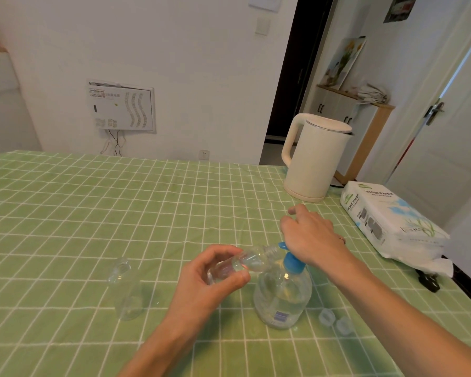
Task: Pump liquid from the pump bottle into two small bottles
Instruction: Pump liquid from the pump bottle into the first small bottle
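A clear pump bottle [282, 297] with a blue pump head [292, 261] stands on the green checked tablecloth. My right hand [313, 238] presses down on the pump head with its palm, fingers relaxed and spread. My left hand [210, 278] grips a small clear bottle [242, 263], tilted with its open neck at the blue spout. A second small clear bottle [127, 291] stands upright to the left, apart from both hands. Two small translucent caps [335, 321] lie right of the pump bottle.
A cream electric kettle [314, 156] stands at the back right of the table [93, 213]. A white tissue paper pack [392, 221] lies at the right edge, with a black plug [430, 282] beside it. A door and cabinet are beyond.
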A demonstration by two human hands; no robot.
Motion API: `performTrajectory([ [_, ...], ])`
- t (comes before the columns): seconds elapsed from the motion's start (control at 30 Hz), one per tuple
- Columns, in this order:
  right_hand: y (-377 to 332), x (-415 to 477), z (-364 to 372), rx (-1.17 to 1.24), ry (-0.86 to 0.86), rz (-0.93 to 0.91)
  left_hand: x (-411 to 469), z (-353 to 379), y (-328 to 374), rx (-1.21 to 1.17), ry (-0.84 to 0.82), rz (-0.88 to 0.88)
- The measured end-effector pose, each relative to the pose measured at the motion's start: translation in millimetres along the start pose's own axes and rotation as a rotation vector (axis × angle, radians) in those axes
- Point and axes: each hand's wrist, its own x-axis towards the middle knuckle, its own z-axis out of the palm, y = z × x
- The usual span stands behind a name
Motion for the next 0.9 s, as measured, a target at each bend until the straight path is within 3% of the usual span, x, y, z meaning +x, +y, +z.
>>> performTrajectory([
  [0.9,-0.2,-0.7,3.7,-0.024,0.002,0.006,-0.5,-0.7,0.3,-0.016,0.013,-0.022],
])
